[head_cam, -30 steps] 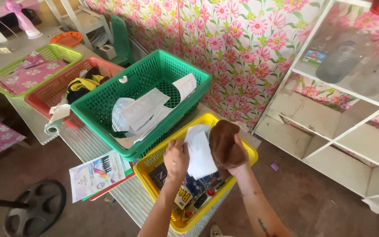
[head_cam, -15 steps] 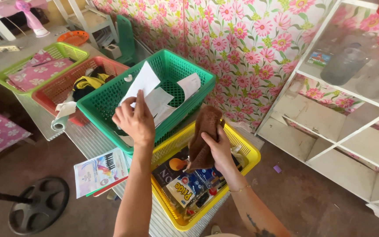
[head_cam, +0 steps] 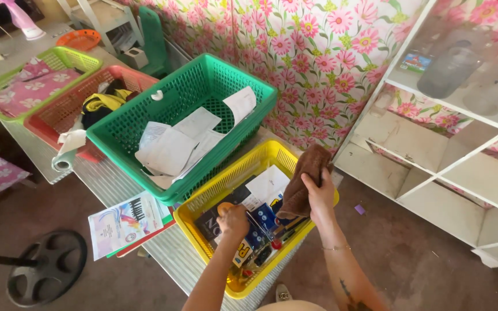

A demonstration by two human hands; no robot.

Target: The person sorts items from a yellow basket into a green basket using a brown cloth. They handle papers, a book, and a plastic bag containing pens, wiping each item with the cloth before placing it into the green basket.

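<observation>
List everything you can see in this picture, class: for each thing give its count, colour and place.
yellow basket: one, yellow, nearest, holds books and papers
green basket: one, green, behind it, holds loose white papers
red basket: one, red, further left
lime basket: one, lime, far left, holds floral cloth
booklets: a few, mostly white, table edge
shelf unit: one, white, right
brown cloth: one, brown, over yellow basket
left hand: inside yellow basket
right hand: gripping brown cloth

Left hand (head_cam: 233,220) fingers hidden inside yellow basket (head_cam: 203,203); grasp perhaps closed.
</observation>
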